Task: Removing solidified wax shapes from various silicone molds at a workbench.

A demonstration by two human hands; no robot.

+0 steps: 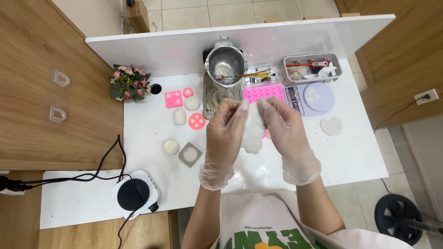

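A white paw-shaped mould (253, 133) is held above the white table (350, 157), in front of the pink tray mould (264, 92). It is pinched at its upper edge by the fingers of the gloved left hand (226, 133) and the gloved right hand (286, 129). A steel pitcher (226, 64) stands behind them.

A white paw-shaped mould (253, 131) sat between clear-gloved hands, above a white table (350, 152). Beyond it lay a bright pink mould tray (263, 92), with a lilac scale (314, 97) to its right. Left of the tray were pink round moulds (197, 121), pink-and-cream flowers (129, 82) and a black-topped white hotplate (134, 193).
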